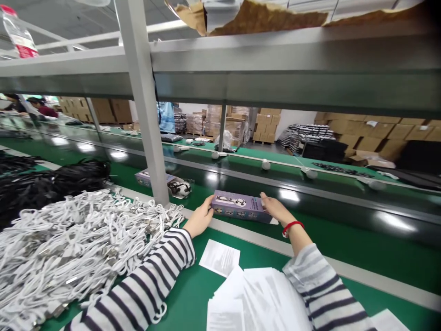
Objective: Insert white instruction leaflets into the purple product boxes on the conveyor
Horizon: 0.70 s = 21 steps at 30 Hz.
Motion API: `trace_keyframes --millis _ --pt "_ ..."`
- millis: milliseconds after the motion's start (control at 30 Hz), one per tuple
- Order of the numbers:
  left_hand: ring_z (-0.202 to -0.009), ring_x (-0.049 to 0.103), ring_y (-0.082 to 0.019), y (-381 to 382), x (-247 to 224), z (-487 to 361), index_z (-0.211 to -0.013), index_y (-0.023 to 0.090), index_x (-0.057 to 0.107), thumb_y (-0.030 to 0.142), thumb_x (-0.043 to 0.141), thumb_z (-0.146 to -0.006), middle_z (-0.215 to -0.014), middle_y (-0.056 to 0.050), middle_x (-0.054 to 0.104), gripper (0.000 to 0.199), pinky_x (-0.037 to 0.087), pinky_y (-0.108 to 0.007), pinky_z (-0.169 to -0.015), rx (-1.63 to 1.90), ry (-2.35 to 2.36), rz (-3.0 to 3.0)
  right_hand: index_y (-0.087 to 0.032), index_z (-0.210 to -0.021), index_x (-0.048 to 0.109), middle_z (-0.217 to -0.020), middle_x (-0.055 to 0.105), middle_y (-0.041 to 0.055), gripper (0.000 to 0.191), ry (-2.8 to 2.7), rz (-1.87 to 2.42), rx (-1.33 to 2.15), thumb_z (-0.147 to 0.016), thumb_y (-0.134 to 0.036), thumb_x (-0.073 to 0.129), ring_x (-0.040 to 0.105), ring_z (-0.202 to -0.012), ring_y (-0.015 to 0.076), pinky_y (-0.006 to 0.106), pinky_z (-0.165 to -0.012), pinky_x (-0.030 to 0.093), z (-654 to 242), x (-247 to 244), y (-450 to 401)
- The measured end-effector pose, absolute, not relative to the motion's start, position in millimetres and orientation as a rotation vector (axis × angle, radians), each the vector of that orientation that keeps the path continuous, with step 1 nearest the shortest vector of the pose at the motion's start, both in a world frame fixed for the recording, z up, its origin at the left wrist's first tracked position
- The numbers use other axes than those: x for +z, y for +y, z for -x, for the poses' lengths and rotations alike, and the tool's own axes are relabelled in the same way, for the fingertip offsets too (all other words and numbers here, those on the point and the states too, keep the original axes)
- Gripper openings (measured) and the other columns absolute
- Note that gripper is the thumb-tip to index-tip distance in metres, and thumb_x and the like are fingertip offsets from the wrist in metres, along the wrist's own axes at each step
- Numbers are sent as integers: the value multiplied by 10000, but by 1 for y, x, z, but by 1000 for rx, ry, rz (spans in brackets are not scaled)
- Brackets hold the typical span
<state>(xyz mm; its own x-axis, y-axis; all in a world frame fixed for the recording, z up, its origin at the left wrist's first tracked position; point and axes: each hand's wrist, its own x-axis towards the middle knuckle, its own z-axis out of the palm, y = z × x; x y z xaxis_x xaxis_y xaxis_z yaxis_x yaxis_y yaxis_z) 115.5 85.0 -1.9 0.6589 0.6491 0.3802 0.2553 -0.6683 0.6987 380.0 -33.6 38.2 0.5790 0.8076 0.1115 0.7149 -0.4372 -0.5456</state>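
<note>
A purple printed box [237,205] lies lengthwise between my two hands, over the near edge of the dark belt. My left hand [200,215] grips its left end, with the thumb on the near side. At the right end my right hand [274,208] holds the box, where a white flap sticks out below the fingers. Left of it, behind the post, is another purple box [143,177] with a black-and-white wrapped item [179,187] by its end. Printed paper sheets [258,299] are piled in front of me, and one loose sheet [220,257] lies nearer the box.
A large heap of white cables [86,239] covers the left of the green table, with black cables [62,184] behind. A grey post [143,101] stands left of centre under an overhead shelf [275,59]. White handheld items [308,173] lie along the far side of the line.
</note>
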Motion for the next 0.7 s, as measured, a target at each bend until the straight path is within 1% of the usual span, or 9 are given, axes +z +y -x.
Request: trace_keyframes --millis 67,167,200,267,367,433,533,600,700 --pt "-1268 464 -174 82 6 -113 -1450 180 229 179 336 -913 -1379 -93 491 547 348 -331 -1069 776 656 -2283 -124 -1269 547 -1246 601 150 640 -1253 2243 248 -951 -559 202 565 -1126 255 314 -891 426 -374 41 -34" --pt "-1229 504 -206 77 32 -98 -1435 211 299 264 422 -904 -1390 -89 485 548 411 -319 -998 477 660 -2389 -62 -1291 513 -1282 551 219 585 -1299 2291 216 -910 -494 412 526 -1157 331 373 -896 414 -370 53 -43" --pt "-1185 540 -225 76 43 -90 -1407 220 363 320 467 -888 -1365 -88 512 538 440 -316 -953 319 683 -2443 -67 -1251 546 -1242 574 225 536 -1333 2321 161 -893 -456 462 546 -1118 345 383 -867 422 -367 59 -47" --pt "-1072 601 -245 75 64 -72 -1320 239 493 415 553 -831 -1270 -75 590 523 475 -307 -864 20 762 -2540 -119 -1108 629 -1107 644 185 396 -1478 2325 73 -886 -411 481 601 -995 320 366 -793 437 -351 71 -55" --pt "-952 628 -238 78 82 -50 -1182 264 614 445 685 -706 -1112 -40 664 515 481 -281 -774 -264 923 -2628 -181 -912 676 -925 688 101 338 -1901 2186 235 -859 -474 516 634 -847 259 317 -705 445 -301 81 -68" --pt "-879 629 -209 83 82 -42 -1049 274 681 395 755 -624 -996 -8 684 448 474 -254 -734 -395 970 -2624 -159 -942 679 -967 679 115 420 -2189 2177 387 -728 -520 670 631 -869 287 326 -696 457 -260 79 -75" --pt "-763 607 -156 92 71 -42 -863 258 713 335 797 -571 -815 30 665 313 460 -217 -685 -523 905 -2540 -86 -1070 642 -1074 639 170 661 -2402 2359 436 -542 -431 843 625 -915 331 344 -712 481 -214 69 -79" --pt "-714 586 -141 97 62 -45 -825 241 702 327 809 -568 -754 36 643 292 452 -215 -660 -537 897 -2499 -66 -1110 621 -1089 631 178 719 -2412 2427 414 -512 -377 875 626 -926 330 347 -737 489 -203 60 -78" --pt "-668 578 -146 103 54 -47 -761 217 692 320 833 -542 -699 32 636 280 443 -228 -627 -470 969 -2474 -60 -1094 618 -1060 638 165 717 -2400 2368 435 -494 -352 880 625 -920 323 348 -750 489 -209 50 -73"
